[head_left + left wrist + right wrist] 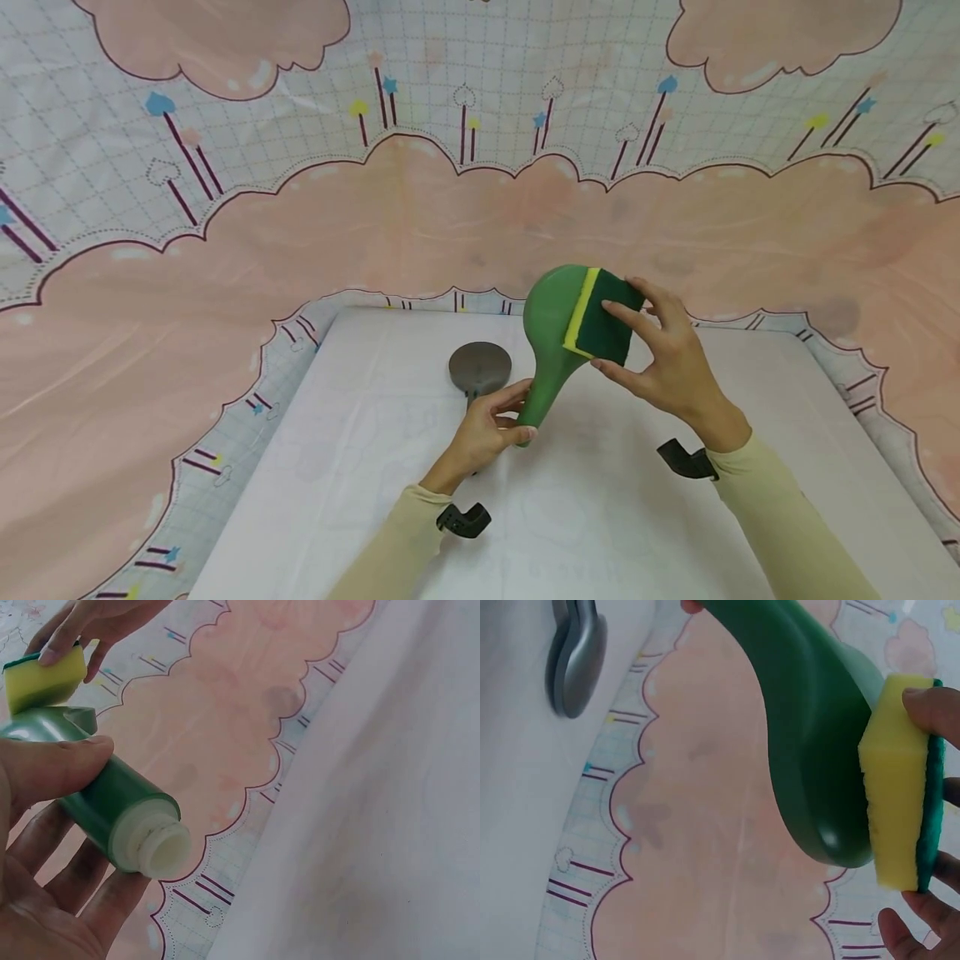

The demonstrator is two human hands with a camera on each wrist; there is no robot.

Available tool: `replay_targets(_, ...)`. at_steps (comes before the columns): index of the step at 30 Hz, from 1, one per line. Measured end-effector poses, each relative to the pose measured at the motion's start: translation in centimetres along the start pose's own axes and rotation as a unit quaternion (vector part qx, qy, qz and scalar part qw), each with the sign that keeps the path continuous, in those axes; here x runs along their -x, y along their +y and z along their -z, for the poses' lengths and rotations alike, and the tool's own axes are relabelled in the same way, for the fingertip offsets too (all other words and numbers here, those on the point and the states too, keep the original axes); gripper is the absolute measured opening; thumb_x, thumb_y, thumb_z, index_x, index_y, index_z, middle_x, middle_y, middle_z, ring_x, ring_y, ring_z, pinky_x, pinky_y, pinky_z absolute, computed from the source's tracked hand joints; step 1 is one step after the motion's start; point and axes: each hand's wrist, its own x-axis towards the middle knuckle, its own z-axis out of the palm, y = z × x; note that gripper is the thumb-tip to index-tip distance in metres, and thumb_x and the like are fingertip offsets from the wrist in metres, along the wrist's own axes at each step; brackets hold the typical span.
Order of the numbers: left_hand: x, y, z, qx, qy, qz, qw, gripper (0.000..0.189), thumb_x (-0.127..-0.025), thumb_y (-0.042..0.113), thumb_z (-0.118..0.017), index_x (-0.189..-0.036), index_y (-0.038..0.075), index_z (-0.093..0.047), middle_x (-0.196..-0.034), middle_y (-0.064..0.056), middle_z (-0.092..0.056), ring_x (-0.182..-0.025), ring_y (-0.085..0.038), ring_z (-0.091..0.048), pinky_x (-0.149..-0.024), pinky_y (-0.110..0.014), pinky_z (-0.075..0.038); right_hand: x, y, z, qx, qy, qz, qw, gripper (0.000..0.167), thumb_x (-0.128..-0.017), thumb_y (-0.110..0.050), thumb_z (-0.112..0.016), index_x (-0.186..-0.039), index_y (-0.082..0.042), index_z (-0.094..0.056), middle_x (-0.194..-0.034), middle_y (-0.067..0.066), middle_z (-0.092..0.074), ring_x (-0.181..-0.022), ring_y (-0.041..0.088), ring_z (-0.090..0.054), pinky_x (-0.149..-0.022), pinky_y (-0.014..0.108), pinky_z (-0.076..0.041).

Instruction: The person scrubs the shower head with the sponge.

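Observation:
My left hand (480,433) grips a green hand shower head (551,325) by the end of its handle, with the head tilted up and to the right above the table. The pale threaded end (166,849) of that handle juts out past my fingers in the left wrist view. My right hand (678,367) holds a yellow sponge with a dark green scouring side (611,325) between thumb and fingers. In the right wrist view the sponge's yellow side (896,780) lies against the rounded head, its green side toward my palm.
On the white table (360,467), a grey shower head (480,367) lies behind my left hand, its handle partly hidden. Patterned cloth (450,225) in pink and white hangs behind and around the table. Each sleeve bears a black wrist mount.

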Motion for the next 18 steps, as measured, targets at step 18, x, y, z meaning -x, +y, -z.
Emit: replay_targets(18, 0.4, -0.1, -0.5, 0.008, -0.014, -0.017, 0.9997, 0.070, -0.081, -0.002, -0.075, -0.144, 0.009, -0.049, -0.130, -0.018, -0.064, -0.108, -0.023, -0.063, -0.084, -0.025, -0.056, -0.8, 0.8, 0.5, -0.002, 0.016, -0.015, 0.9998, 0.069, -0.072, -0.041, -0.083, -0.132, -0.013, -0.061, -0.149, 0.021, -0.041, -0.129, 0.040, -0.042, -0.087, 0.054, -0.045)
